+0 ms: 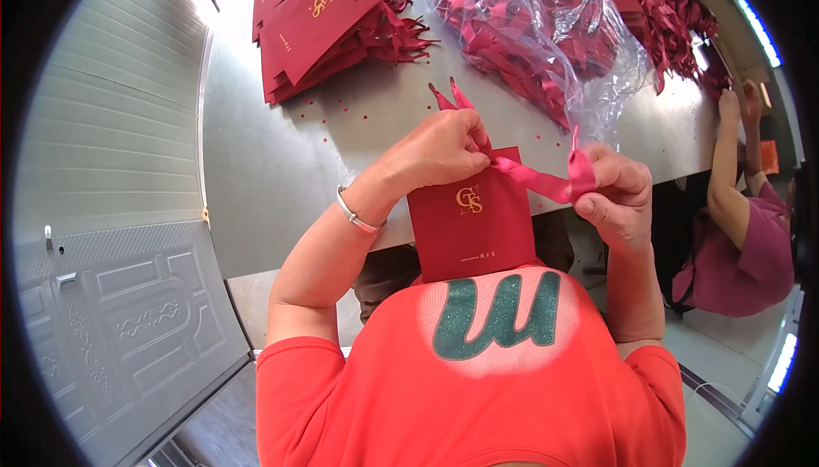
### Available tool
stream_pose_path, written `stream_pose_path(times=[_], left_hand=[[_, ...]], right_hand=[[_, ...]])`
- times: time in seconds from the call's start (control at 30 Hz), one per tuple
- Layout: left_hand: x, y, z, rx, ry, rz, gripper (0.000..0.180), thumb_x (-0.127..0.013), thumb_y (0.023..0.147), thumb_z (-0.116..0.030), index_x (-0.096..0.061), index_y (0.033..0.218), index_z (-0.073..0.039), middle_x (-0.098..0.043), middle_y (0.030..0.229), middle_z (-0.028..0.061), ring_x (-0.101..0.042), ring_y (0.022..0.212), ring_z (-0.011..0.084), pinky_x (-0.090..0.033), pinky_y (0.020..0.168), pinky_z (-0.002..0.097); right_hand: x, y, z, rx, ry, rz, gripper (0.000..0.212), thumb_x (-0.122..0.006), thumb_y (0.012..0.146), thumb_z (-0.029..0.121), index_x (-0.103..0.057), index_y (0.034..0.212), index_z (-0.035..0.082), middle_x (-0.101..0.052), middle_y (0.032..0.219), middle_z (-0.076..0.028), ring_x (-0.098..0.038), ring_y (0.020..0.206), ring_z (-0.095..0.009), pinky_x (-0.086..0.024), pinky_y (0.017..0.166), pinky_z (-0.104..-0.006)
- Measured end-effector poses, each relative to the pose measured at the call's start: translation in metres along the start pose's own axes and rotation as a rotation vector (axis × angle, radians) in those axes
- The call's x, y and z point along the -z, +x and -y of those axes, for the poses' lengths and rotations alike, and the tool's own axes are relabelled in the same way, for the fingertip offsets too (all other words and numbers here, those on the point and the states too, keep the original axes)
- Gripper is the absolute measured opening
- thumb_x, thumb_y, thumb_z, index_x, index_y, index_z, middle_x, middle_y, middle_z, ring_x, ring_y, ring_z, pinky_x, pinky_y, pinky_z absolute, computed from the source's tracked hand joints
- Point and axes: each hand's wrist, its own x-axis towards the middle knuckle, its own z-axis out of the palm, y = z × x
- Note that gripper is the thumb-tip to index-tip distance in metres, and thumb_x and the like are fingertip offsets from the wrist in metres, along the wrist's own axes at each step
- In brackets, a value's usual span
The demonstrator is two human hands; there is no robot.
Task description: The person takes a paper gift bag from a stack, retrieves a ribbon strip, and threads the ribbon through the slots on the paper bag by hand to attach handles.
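A dark red paper gift bag [503, 232] with gold print stands upright against my chest at the table's front edge. My left hand [439, 150] is closed at its top edge, pinching a pink ribbon [539, 180] where it meets the bag. From there the ribbon stretches rightward to my right hand [621, 198], which grips it between thumb and fingers, with a loop and a pointed end sticking up. Two more ribbon ends [452, 96] rise beyond my left hand. The fingers hide the spot where the ribbon joins the bag.
A stack of red bags [320, 32] with ribbons lies at the far left of the metal table [256, 185]. Clear plastic [520, 32] covers more ribboned bags at the back. Small red dots are scattered about. A co-worker [738, 245] works at the right.
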Motion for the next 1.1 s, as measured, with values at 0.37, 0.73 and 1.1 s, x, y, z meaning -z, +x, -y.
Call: stream_pose_path(times=[0.37, 0.73, 1.1], left_hand=[[-0.001, -0.004, 0.001, -0.074, 0.058, -0.035, 0.021, -0.066, 0.073, -0.012, -0.063, 0.087, 0.004, -0.067, 0.083, 0.0215, -0.066, 0.081, 0.0341, -0.051, 0.069, 0.0389], [0.036, -0.004, -0.03, -0.069, 0.294, 0.231, 0.022, -0.059, 0.074, -0.001, -0.062, 0.096, 0.001, -0.07, 0.084, 0.0148, -0.068, 0.081, 0.0286, -0.05, 0.072, 0.0369], [0.054, -0.032, -0.044, 0.288, 0.156, 0.349, 0.029, -0.052, 0.079, 0.002, -0.059, 0.107, 0.006, -0.069, 0.083, 0.0145, -0.066, 0.055, 0.0188, -0.048, 0.048, 0.0306]], right_hand=[[-0.06, 0.034, -0.031, -0.22, 0.381, 0.069, 0.002, -0.054, 0.095, 0.003, -0.053, 0.097, 0.003, -0.054, 0.076, -0.001, -0.046, 0.062, -0.008, -0.037, 0.057, -0.0202], [-0.061, 0.007, -0.09, -0.192, 0.157, -0.134, 0.01, -0.058, 0.097, 0.013, -0.057, 0.1, 0.003, -0.049, 0.07, 0.006, -0.039, 0.057, -0.002, -0.03, 0.052, -0.0178], [-0.054, 0.008, -0.094, -0.207, 0.35, -0.156, 0.007, -0.056, 0.097, 0.008, -0.056, 0.1, 0.002, -0.054, 0.069, 0.001, -0.041, 0.053, -0.004, -0.033, 0.049, -0.0193]])
